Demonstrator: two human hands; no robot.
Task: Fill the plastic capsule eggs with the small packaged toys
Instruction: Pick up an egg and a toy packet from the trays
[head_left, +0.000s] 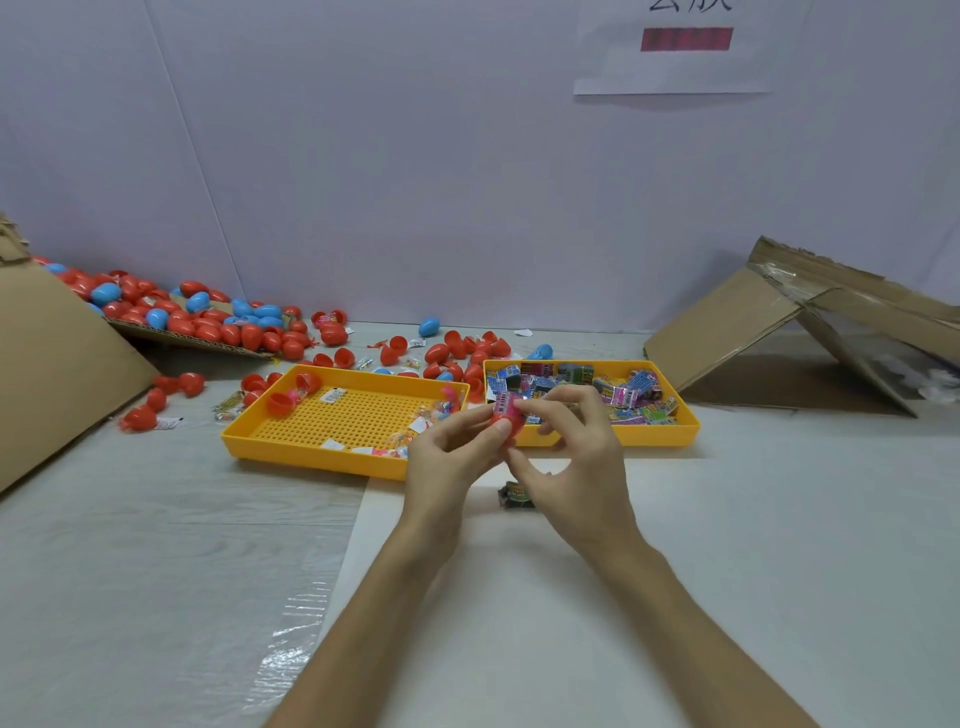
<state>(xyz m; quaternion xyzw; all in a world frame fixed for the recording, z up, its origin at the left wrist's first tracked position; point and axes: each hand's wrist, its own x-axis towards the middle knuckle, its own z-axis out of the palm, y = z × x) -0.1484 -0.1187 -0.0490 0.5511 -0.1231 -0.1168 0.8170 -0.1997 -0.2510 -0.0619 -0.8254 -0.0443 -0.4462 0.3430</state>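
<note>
Looking down, my left hand pinches a red capsule egg between thumb and fingers, held up between both hands. My right hand pinches a pink toy packet at the egg's mouth, so I judge I'm mid-stuffing. Next, the packet needs pushing fully inside so the shell can close. The yellow tray of packets sits just beyond my right hand, and a dark packet lies beneath both hands.

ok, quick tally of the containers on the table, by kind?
yellow trays: 2
cardboard boxes: 2
Total: 4
</note>
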